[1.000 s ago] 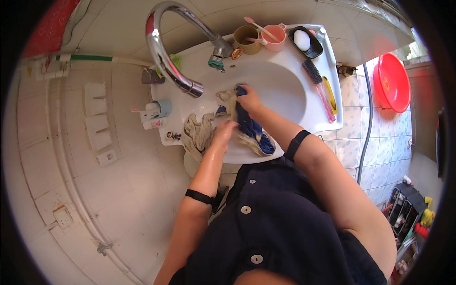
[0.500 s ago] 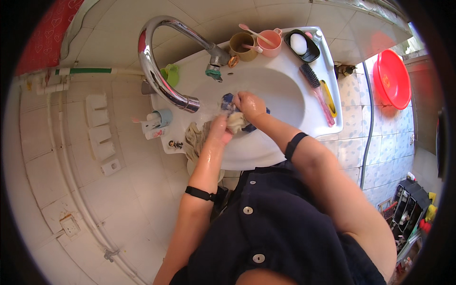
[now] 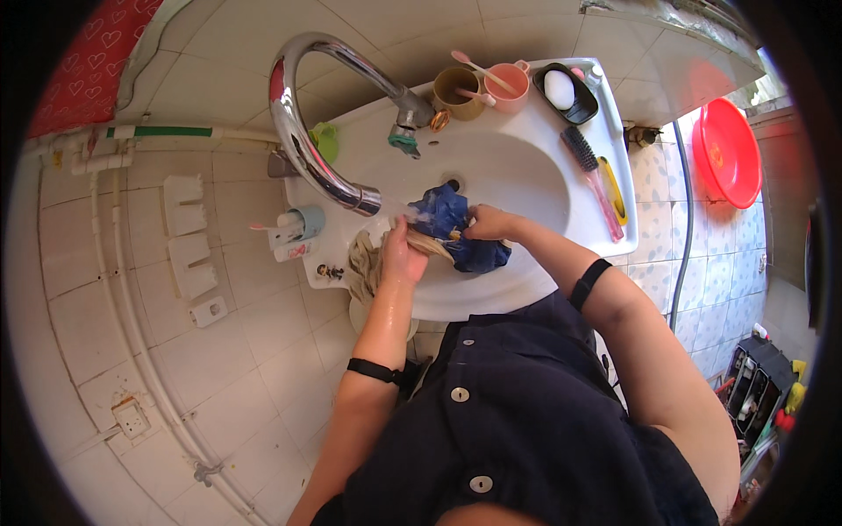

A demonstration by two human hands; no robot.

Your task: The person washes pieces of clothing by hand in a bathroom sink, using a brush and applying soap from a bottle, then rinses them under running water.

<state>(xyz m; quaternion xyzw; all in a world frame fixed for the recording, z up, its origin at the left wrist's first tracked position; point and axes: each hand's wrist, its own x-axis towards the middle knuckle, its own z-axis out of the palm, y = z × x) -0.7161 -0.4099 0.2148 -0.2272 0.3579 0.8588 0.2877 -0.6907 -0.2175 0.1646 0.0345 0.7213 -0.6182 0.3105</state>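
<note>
Over the white sink (image 3: pixel 526 167) I hold a wet blue cloth (image 3: pixel 443 208) with a beige part, spread wider between my hands. Water from the chrome tap (image 3: pixel 364 201) runs onto it. My left hand (image 3: pixel 404 256) is wrapped round the beige part on the left side. My right hand (image 3: pixel 488 223) pinches the cloth's right side, and its lower folds hang below that hand into the basin. Beside my left hand a beige cloth (image 3: pixel 362 268) lies crumpled over the sink's left edge. Some of my fingertips are hidden by the fabric.
On the sink's back ledge stand an olive cup (image 3: pixel 453 98) and a pink cup (image 3: pixel 506 91) with toothbrushes, then a black soap dish (image 3: pixel 581 107). A hairbrush (image 3: pixel 592 171) and a yellow comb (image 3: pixel 613 193) lie at right. A blue cup (image 3: pixel 308 221) and a small figurine (image 3: pixel 329 272) stand left.
The bunched cloth has been opened out, showing more blue. My right hand has moved right and down, away from my left hand. The drain now shows behind the cloth.
</note>
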